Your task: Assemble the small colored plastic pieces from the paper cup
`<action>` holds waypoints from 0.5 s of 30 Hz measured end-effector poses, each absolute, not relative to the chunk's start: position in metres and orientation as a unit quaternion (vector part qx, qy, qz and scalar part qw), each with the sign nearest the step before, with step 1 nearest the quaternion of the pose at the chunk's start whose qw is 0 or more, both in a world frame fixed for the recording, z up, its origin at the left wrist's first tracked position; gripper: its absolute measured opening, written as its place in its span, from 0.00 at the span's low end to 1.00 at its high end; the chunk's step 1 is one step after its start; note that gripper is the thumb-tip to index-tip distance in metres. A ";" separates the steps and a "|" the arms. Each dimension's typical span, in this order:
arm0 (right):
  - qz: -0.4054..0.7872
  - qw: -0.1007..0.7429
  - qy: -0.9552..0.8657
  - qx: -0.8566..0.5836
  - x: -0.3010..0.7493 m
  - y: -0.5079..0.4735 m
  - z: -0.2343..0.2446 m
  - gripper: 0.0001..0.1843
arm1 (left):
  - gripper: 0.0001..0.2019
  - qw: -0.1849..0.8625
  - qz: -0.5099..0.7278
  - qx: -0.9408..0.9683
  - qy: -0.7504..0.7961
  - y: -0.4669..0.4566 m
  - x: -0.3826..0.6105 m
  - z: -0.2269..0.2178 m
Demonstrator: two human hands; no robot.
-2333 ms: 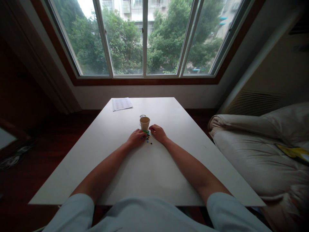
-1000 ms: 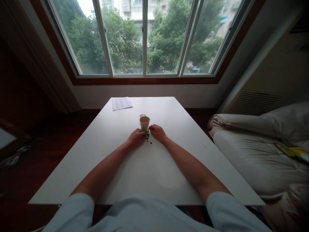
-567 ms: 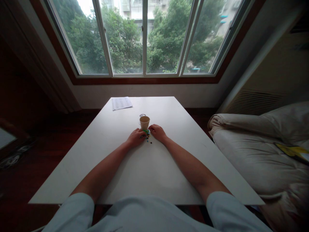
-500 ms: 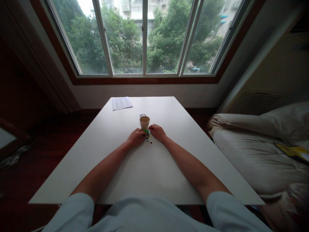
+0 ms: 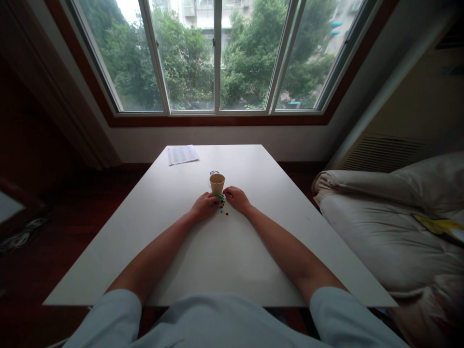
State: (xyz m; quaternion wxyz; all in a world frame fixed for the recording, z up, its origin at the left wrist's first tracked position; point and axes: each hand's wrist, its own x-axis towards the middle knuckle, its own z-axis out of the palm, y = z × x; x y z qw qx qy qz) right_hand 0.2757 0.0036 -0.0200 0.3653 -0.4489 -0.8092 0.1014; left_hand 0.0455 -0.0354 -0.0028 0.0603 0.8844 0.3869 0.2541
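A tan paper cup stands upright on the white table. Small bead-like pieces in green, blue, yellow and dark colours lie in a loose heap just in front of it. At the heap's left edge rests my left hand, its fingers bent and drawn together by the pieces. My right hand lies on the other side, near the cup's base, with fingers curled inward and fingertips close together. Whatever either hand pinches is too small to make out. Behind the cup shows a thin dark looped cord.
Printed papers lie at the table's far left corner. Beyond the far edge is a wide window. A pale padded sofa stands to the right, with a yellow and black item on it. Coiled cables sit on the left.
Very little differs. Both hands keep their places beside the heap, and the cup has not moved.
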 end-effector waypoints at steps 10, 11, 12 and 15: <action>0.101 0.362 -0.811 -0.448 0.276 0.003 -0.019 0.10 | 0.09 0.059 0.254 0.884 0.389 -0.035 0.046 -0.003; 0.101 0.362 -0.811 -0.449 0.275 0.003 -0.019 0.10 | 0.09 0.059 0.254 0.884 0.389 -0.035 0.046 -0.003; 0.101 0.362 -0.810 -0.451 0.275 0.003 -0.018 0.10 | 0.09 0.060 0.255 0.883 0.389 -0.035 0.046 -0.003; 0.101 0.360 -0.810 -0.453 0.276 0.001 -0.017 0.10 | 0.09 0.060 0.257 0.883 0.388 -0.036 0.045 -0.002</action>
